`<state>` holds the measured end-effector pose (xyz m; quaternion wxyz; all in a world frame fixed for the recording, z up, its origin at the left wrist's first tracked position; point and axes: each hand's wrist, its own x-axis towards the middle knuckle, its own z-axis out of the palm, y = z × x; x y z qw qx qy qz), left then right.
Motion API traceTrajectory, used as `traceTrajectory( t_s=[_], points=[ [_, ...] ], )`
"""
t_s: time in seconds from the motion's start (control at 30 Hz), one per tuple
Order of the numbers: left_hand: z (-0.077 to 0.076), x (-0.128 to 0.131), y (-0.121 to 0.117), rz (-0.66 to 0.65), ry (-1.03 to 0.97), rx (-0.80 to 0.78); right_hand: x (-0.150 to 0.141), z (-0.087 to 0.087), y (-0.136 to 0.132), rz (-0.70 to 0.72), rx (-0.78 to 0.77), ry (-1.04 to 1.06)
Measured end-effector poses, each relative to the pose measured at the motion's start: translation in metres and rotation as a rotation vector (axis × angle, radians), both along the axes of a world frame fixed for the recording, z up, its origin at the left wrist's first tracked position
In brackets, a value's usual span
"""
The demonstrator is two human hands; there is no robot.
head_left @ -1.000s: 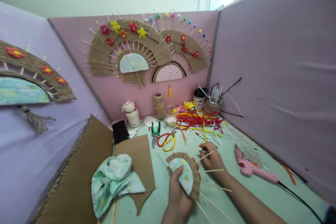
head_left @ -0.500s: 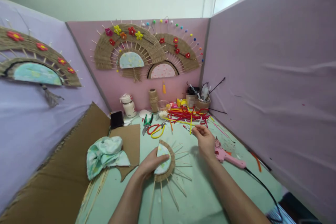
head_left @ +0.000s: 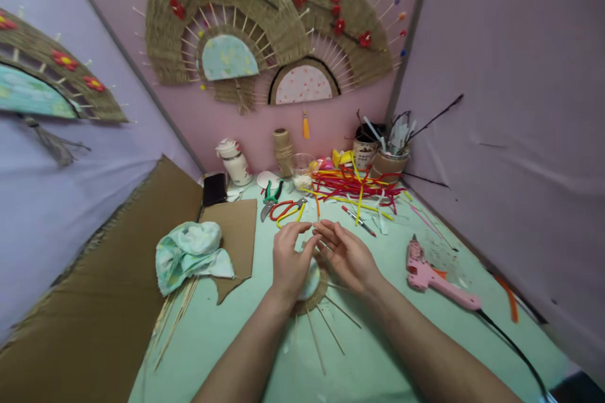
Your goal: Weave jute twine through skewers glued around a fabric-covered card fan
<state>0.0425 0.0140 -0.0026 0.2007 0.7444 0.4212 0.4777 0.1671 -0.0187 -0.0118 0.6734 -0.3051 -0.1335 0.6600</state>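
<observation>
My left hand and my right hand meet at their fingertips over the middle of the table. The left thumb and forefinger are curved with a gap between them. On the right hand the fingers stretch out, the palm partly showing. I make out nothing held in either hand; something tiny between the fingertips could be hidden. Under the hands lies a small half-round fan piece with a pale blue cloth centre, a twine rim and thin sticks fanning outward; the hands cover its upper part.
A pink glue gun lies at right, its cord trailing forward. Pruning shears, scissors, a pen and red and yellow pipe cleaners lie farther back. At left are crumpled cloth and cardboard. Finished fans hang behind.
My left hand has let go of the fan piece, which now lies under my hands. My right hand has come from near the pen to meet the left. The view has tilted down.
</observation>
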Motion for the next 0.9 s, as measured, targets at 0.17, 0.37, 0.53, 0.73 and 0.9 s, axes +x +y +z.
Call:
traceTrajectory(
  t_s=[0.17, 0.37, 0.53, 0.73, 0.9],
  points=[
    [-0.013, -0.003, -0.002, 0.065, 0.005, 0.019, -0.006, 0.000, -0.007, 0.080, 0.015, 0.017],
    [-0.013, -0.009, -0.003, 0.093, -0.033, 0.020, -0.012, 0.002, -0.012, 0.141, 0.028, -0.001],
    [-0.015, -0.010, 0.000, 0.093, 0.015, -0.005, -0.011, 0.000, -0.013, 0.159, 0.019, -0.002],
    [-0.016, -0.017, 0.008, 0.194, 0.027, -0.066, -0.008, -0.001, -0.009, 0.216, -0.059, 0.072],
    [-0.018, -0.016, 0.008, 0.101, -0.107, -0.149, -0.003, -0.003, -0.005, 0.221, -0.115, 0.170]
  ],
)
